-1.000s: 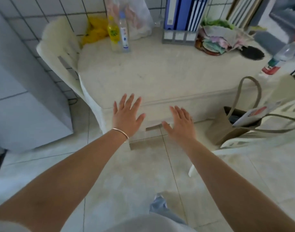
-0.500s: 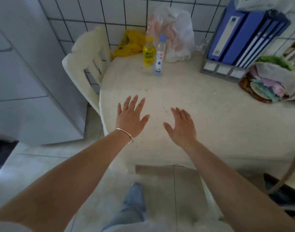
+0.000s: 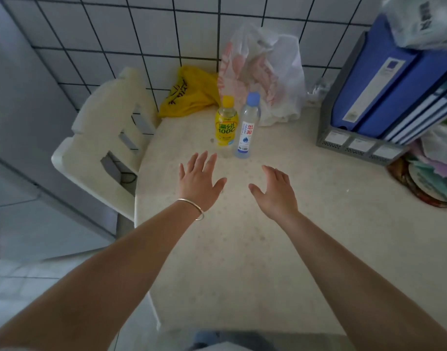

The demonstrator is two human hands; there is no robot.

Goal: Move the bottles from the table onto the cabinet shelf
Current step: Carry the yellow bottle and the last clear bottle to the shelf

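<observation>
Both hands, left (image 3: 200, 182) and right (image 3: 276, 192), hovered empty with fingers spread before a yellow bottle (image 3: 226, 122) marked "100C" and a clear bottle (image 3: 248, 126) on the table (image 3: 318, 224).

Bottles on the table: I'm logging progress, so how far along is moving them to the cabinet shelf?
Nothing looks done: the yellow-capped yellow drink bottle and the blue-capped clear water bottle both stand upright on the cream speckled table. In hand: nothing; the left hand and right hand are open, short of the bottles. Left: gripping and shelving both.
</observation>
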